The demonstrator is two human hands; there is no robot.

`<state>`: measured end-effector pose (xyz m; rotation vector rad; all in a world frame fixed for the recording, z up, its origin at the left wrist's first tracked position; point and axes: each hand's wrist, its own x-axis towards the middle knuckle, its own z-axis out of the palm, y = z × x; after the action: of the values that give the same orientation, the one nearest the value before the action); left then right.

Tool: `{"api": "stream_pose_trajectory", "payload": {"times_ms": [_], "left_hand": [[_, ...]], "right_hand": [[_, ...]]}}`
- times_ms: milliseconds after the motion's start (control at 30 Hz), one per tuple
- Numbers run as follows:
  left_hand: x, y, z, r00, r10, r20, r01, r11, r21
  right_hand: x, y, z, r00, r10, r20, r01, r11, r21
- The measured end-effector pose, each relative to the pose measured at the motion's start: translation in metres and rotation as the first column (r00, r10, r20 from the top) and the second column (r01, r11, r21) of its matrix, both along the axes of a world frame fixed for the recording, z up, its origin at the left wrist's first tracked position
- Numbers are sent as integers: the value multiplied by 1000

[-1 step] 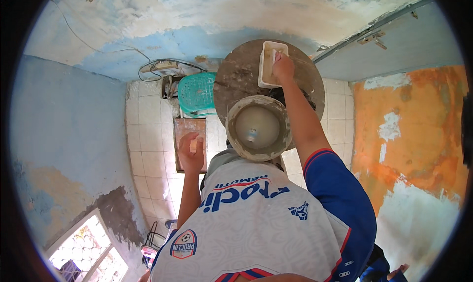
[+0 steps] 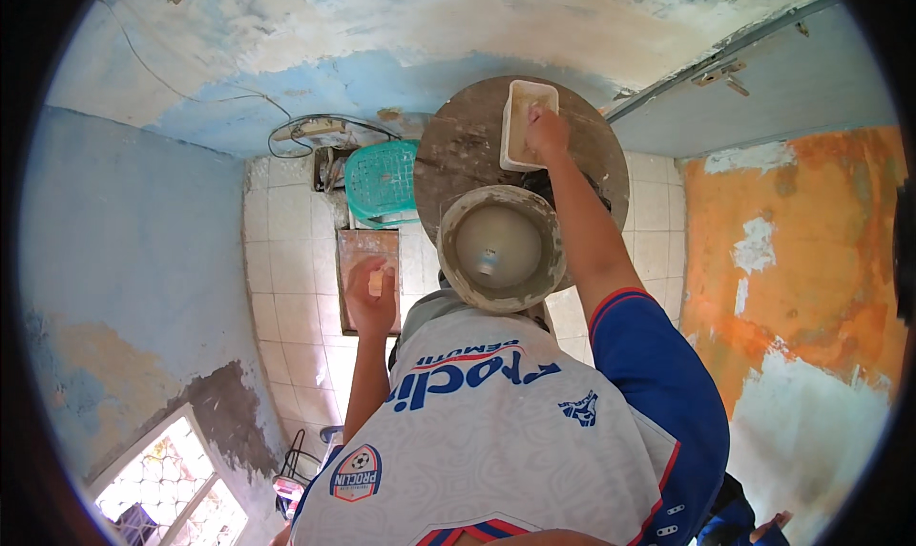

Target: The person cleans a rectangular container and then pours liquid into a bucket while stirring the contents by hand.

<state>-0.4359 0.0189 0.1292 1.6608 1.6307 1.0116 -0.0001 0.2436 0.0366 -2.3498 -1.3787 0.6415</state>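
Note:
My right hand (image 2: 548,132) reaches down into a cream rectangular tub (image 2: 510,151) on a round, stained wooden table (image 2: 458,136). Its fingers are closed, and whatever they grip is hidden by the hand. A shallow brownish layer shows on the tub's floor. Nearer to me, at the front of the table, a round bucket (image 2: 452,277) smeared with grey holds murky liquid with a bright reflection. My left hand (image 2: 370,296) hangs in the air left of the bucket, fingers loosely curled and apart from the thumb, with nothing visible in it.
A green plastic stool (image 2: 380,178) stands left of the table. Below my left hand lies a reddish-brown board (image 2: 355,250) on the tiled floor. Something black (image 2: 539,183) sits under my right forearm. A cable (image 2: 296,131) hangs by the patchy wall.
My right hand has shifted slightly within the tub. My left hand's fingers have drawn a little closer to its thumb.

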Motion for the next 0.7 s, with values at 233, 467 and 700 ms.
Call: {"api": "stream_pose_trajectory", "payload": {"times_ms": [233,467,700], "left_hand": [[-3,-8,2,1000,-11,-23,12,1000,22],[0,-10,1,998,-50,-41,52,998,29],[7,-10,10,999,-37,-13,37,998,48]], "right_hand": [[-10,-2,16,999,42,32,-40,998,-47],[-4,-4,-12,989,-82,126,60,983,173],[-11,-7,2,997,-62,36,56,988,142]]}}
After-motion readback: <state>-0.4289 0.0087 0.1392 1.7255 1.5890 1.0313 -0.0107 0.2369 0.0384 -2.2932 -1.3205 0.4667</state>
